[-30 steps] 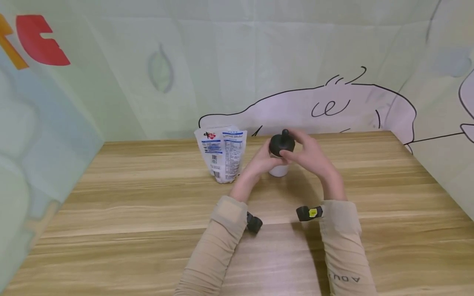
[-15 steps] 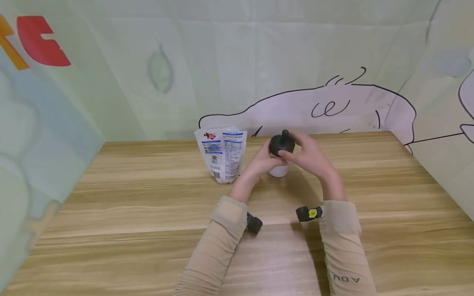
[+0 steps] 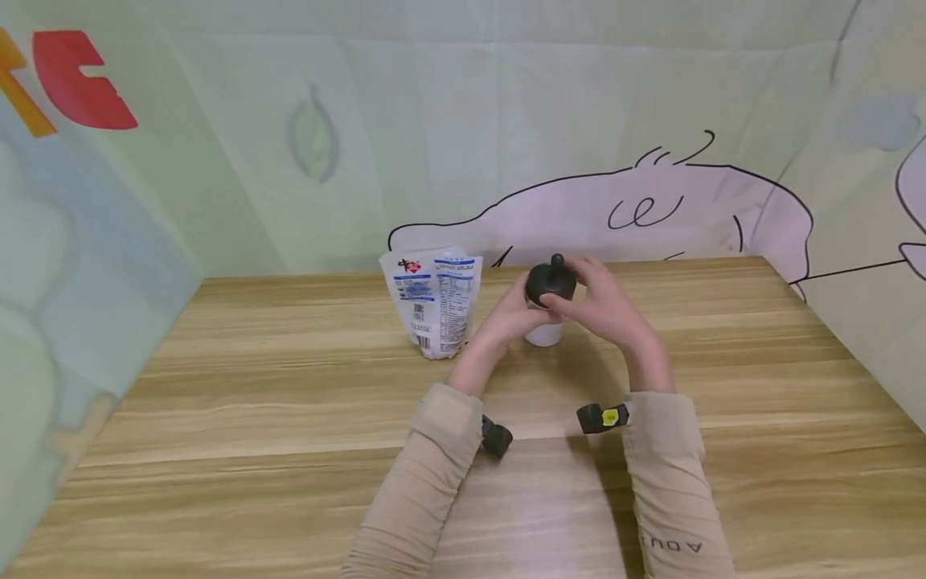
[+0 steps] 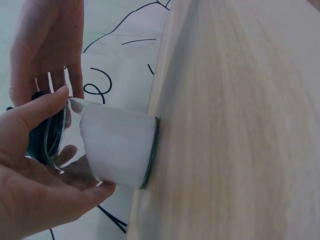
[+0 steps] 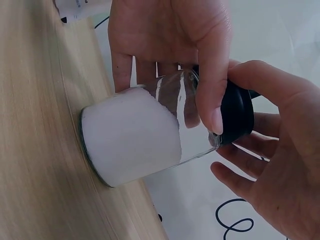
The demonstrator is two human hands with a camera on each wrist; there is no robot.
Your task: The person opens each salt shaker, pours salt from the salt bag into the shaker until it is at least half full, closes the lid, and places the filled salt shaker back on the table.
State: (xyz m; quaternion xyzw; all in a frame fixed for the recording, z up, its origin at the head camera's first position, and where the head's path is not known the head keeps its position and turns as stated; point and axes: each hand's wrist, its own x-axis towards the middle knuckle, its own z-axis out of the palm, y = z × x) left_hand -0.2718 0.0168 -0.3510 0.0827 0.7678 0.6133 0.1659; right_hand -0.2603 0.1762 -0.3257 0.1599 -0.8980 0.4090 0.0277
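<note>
A clear glass jar (image 5: 132, 135), partly filled with fine white grains, stands upright on the wooden table. Its black lid (image 3: 547, 283) has a short knob sticking up from the top. My left hand (image 3: 512, 312) grips the glass just below the lid, thumb on the near side and fingers round the far side. With the right hand (image 3: 604, 301) I hold the lid, thumb and fingers on opposite sides of its rim. In the right wrist view the lid (image 5: 237, 112) sits at the jar's mouth.
A white printed pouch (image 3: 436, 301) stands upright left of the jar, close to my left forearm. Behind the wooden table (image 3: 289, 418) hangs a cloth backdrop (image 3: 463, 121) with cartoon drawings. Black wrist cameras (image 3: 496, 438) stick out from both cuffs.
My right thumb has slid slightly left along the lid's near rim. The left hand, jar and pouch stay in place.
</note>
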